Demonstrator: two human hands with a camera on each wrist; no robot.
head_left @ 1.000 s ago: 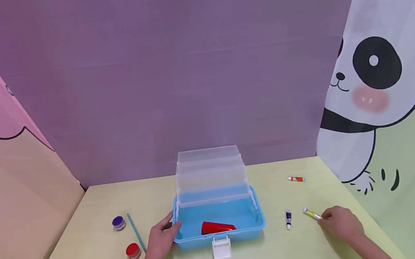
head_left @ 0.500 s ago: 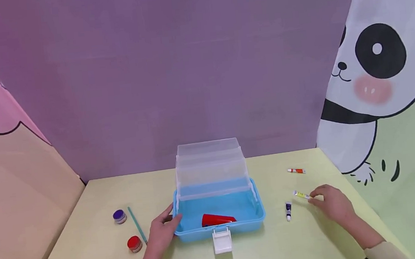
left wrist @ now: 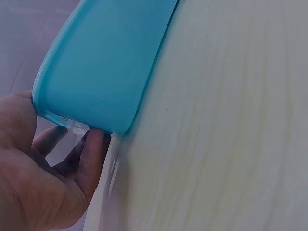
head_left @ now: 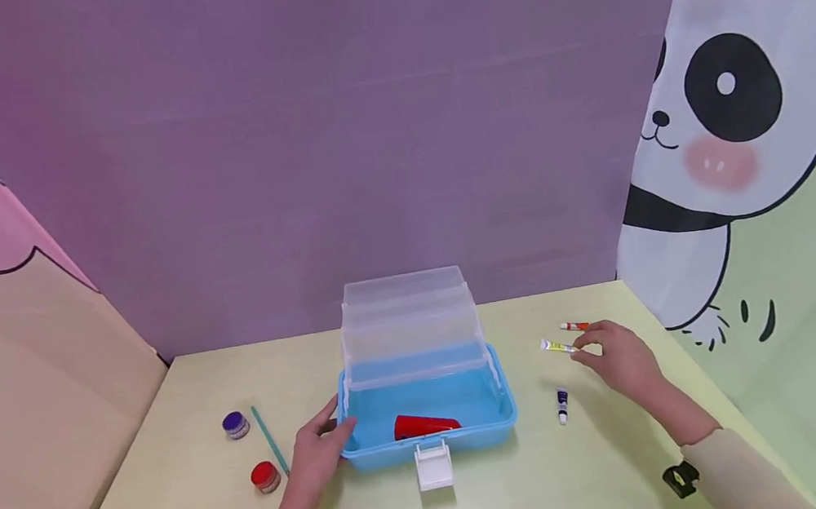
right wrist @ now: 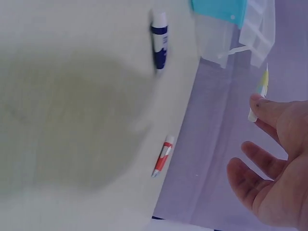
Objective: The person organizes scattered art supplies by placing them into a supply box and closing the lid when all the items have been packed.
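A blue plastic box (head_left: 368,457) with its clear tiered lid (head_left: 411,328) raised stands mid-table, a white latch (head_left: 434,467) at its front. My left hand (head_left: 318,453) grips the box's left end, thumb over the rim; the left wrist view has its fingers (left wrist: 91,163) against the end wall. Inside the box lies a red cup-like object (head_left: 424,426). My right hand (head_left: 621,361) pinches a yellow paint tube (head_left: 559,346) by one end, raised above the table. Just behind that hand, an orange-red paint tube (head_left: 573,326) is partly covered by it. A dark blue paint tube (head_left: 563,406) lies nearer me.
Left of the box are a jar with a purple lid (head_left: 236,424), a jar with a red lid (head_left: 265,476) and a thin teal stick (head_left: 269,441). A purple wall (head_left: 381,126) rises behind the table, with printed panels at both sides.
My right hand has lifted the yellow paint tube off the table and carried it back and leftward. The left hand stays on the box.
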